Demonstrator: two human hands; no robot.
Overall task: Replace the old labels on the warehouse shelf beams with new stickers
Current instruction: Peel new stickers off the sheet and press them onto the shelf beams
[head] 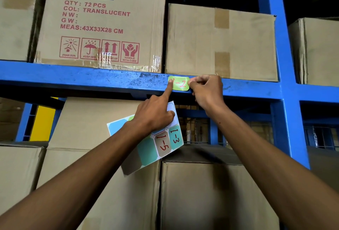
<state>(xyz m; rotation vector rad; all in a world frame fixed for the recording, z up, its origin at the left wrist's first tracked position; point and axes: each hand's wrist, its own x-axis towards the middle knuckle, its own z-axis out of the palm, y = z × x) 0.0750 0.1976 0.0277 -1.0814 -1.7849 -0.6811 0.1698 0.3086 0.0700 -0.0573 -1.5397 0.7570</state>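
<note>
A green sticker [180, 83] with red handwriting ending in "-2" lies flat against the blue shelf beam [91, 78]. My left hand [156, 114] presses its index fingertip on the sticker's left end while the other fingers clamp a sticker sheet [165, 143]. That sheet carries teal and tan labels marked "I-3" and "I-5". My right hand [206, 88] pinches the sticker's right edge between thumb and forefinger, against the beam.
Cardboard boxes fill the shelf above the beam, one printed box [99, 22] at left and a plain box [220, 44] above the sticker. More boxes [211, 193] stand below. A blue upright post [286, 83] rises at right.
</note>
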